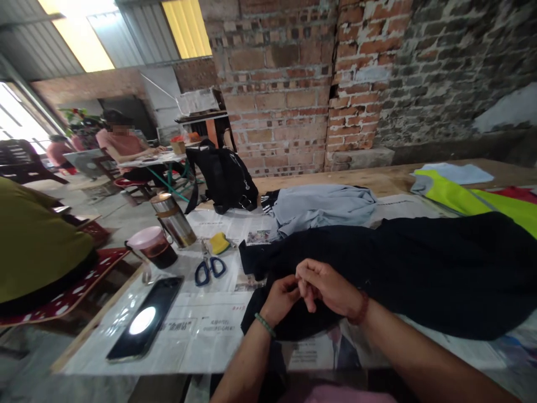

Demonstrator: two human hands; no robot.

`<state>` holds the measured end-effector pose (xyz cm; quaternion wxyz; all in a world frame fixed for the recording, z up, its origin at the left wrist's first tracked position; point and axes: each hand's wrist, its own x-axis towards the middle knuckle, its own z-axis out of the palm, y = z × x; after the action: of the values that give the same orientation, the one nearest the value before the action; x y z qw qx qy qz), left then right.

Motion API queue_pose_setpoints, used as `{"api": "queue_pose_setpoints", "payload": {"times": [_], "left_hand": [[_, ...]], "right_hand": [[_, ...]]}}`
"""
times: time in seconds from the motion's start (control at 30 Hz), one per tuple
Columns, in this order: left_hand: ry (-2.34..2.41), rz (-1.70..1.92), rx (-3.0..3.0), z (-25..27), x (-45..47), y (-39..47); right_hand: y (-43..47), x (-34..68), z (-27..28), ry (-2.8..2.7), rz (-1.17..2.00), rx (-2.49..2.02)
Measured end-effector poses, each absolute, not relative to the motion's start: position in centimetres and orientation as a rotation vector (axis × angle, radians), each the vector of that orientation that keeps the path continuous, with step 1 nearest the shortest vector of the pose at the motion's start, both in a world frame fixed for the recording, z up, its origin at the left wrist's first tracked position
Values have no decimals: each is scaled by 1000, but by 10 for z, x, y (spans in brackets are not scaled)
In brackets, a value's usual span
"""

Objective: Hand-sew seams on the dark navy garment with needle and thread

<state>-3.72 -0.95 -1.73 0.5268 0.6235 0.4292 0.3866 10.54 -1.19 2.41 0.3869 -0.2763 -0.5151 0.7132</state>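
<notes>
On the tabletop (390, 178), at the near left, a smartphone (161, 296) lies flat on newspaper (210, 310). Beyond it stand a pink-lidded cup (157, 251) and, to its right, a steel vacuum flask (175, 221). Blue-handled scissors (207, 259) lie next, just beside a yellow sponge (219, 243). A black backpack (224, 176) sits behind. The left hand (277, 302) has thumb and forefinger pinched narrow; the right hand (329, 282) meets it, fingers curled. Whether either grips anything cannot be told. Both are over the left part of the dark garment (403, 263), which extends right. A grey garment (325, 204) lies beyond; fluorescent yellow fabric (453, 193) lies far right.
</notes>
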Motion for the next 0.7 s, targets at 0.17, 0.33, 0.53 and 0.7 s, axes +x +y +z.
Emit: {"api": "queue_pose_setpoints", "payload": {"times": [0.17,0.33,0.53,0.7], "left_hand": [[1083,913,1521,-14,-39,-10],[1154,872,1486,-15,-42,-7],[1164,863,1440,-13,-41,-7],[1168,875,1427,-13,-40,-7]], "right_hand": [[26,121,36,-1083,2292,-505],[65,133,50,-850,2104,-745],[94,147,57,-758,1920,-878],[106,150,61,-702,1781,-840]]}}
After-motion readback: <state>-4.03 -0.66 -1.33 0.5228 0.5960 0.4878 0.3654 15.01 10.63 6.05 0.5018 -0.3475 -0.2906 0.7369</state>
